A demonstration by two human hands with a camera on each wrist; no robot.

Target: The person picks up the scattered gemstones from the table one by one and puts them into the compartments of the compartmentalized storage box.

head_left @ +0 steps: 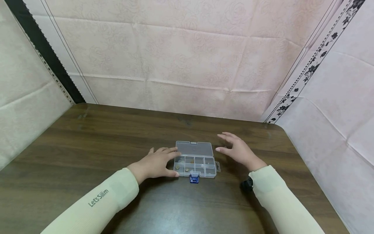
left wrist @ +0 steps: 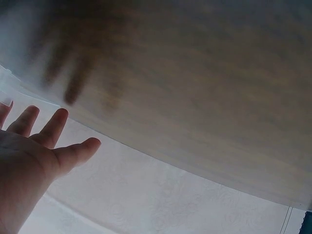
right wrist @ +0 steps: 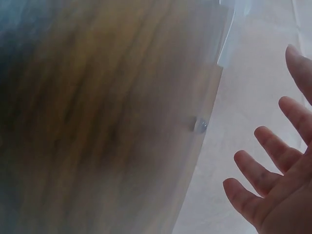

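Note:
A clear plastic compartment box (head_left: 201, 166) lies on the brown table with its lid (head_left: 194, 149) folded back, away from me. A blue latch (head_left: 194, 178) sticks out at its front edge. Several tiny pieces, some yellowish, sit in the left compartments; what they are is too small to tell. My left hand (head_left: 157, 162) is at the box's left side, fingers extended over that edge and thumb near the front corner; whether it touches the box I cannot tell. To the right of the box, my right hand (head_left: 238, 151) hovers apart from it, fingers spread and holding nothing.
The wood-grain table (head_left: 122, 130) extends around the box. Pale patterned cloth (head_left: 187, 58) hangs behind the table's far edge and along both sides. A clear hang tab (head_left: 218, 166) juts from the box's right side. A dark wristband (head_left: 247, 184) is on the right wrist.

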